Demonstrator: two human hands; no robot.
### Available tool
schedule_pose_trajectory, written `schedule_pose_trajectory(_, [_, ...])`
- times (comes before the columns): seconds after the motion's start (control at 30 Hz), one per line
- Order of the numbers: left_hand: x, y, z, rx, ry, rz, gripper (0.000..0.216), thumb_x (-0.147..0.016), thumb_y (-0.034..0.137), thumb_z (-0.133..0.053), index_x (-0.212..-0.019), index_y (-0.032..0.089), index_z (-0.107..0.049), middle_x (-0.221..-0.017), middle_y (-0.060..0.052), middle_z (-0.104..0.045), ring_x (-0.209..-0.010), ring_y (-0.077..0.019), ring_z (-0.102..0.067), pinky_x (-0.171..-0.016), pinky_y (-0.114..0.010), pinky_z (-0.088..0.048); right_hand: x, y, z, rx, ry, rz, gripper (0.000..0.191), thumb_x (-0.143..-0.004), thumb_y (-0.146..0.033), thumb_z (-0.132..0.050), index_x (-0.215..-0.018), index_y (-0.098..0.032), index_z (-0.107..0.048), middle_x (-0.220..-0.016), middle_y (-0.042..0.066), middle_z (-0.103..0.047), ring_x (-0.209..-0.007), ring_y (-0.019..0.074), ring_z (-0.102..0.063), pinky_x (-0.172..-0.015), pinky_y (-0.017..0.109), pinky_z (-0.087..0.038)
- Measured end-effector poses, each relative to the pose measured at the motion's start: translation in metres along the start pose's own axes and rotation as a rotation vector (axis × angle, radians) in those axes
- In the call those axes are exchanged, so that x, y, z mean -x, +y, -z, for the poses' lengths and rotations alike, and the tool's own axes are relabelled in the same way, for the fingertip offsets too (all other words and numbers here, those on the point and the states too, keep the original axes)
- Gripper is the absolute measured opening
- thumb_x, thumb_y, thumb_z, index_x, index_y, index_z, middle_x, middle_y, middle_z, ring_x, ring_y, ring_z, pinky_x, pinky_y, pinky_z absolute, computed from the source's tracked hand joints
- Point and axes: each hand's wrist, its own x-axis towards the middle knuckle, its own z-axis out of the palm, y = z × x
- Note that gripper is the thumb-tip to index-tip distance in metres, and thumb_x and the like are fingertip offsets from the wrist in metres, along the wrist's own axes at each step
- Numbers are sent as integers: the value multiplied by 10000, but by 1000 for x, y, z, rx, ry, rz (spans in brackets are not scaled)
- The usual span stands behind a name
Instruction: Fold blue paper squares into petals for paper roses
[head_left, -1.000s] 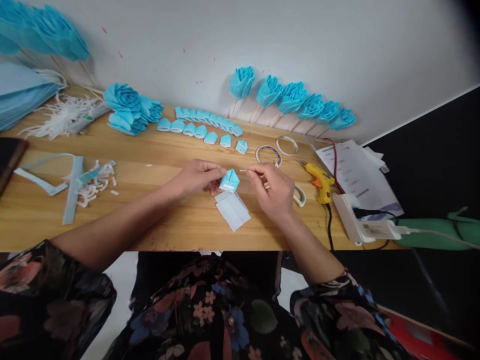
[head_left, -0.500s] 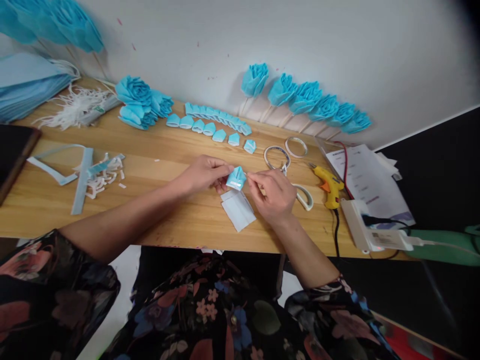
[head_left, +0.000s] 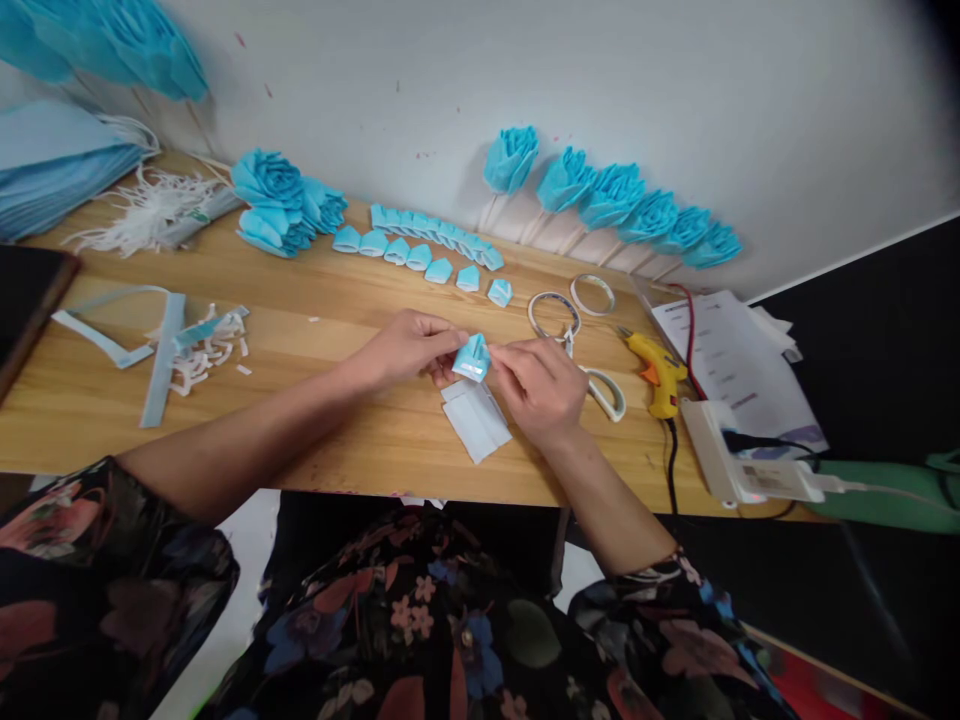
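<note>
My left hand (head_left: pixel 409 347) pinches a small folded light-blue petal (head_left: pixel 472 358) just above the wooden table (head_left: pixel 315 420). Closed fingertips of my right hand (head_left: pixel 541 386) touch the petal's right side. Below the petal lies a small stack of pale blue-white rectangular pieces (head_left: pixel 475 418). A row of finished folded blue petals (head_left: pixel 424 250) lies behind my hands.
White-handled scissors (head_left: pixel 592 370), a tape ring (head_left: pixel 595 293) and a yellow glue gun (head_left: pixel 654 370) lie to the right, with a power strip (head_left: pixel 739 460) and papers (head_left: pixel 731 360). Blue paper roses (head_left: pixel 611 195) lean on the wall. Strip scraps (head_left: pixel 172 345) lie left.
My right hand, which held a thin white strip apart from the petal, has moved left and now touches the petal. The left hand has kept its hold.
</note>
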Motion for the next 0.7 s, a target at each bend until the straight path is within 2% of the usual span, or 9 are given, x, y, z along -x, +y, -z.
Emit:
schedule_pose_trajectory(0.3, [-1,-4,0,149,-67,33,231,-912,276,-607,-735,134,-651,-618,-20,-670,-523,-92,-605,-563,-207,-471,-1,0,-1,-24,-8,-27,189,-952,-140,-599,-1010,-243,-746,-861,40,-760,-767,166,-669,-671,300,-518])
schedule_pose_trajectory(0.5, [-3,-7,-1,148,-78,17,345,-895,417,-625,-689,140,-619,-636,-50,-667,-565,-128,-629,-564,-241,-493,0,0,-1,11,-66,-54,224,-973,-166,-564,-979,-268,-763,-850,28,-754,-753,160,-658,-665,297,-515])
schedule_pose_trajectory(0.7, [-2,-7,0,107,-87,-9,242,-856,324,-691,-713,137,-633,-601,-7,-640,-526,-92,-605,-543,-201,-458,2,0,-2,7,-61,6,224,-970,-151,-571,-997,-271,-758,-857,18,-756,-779,154,-661,-647,283,-500])
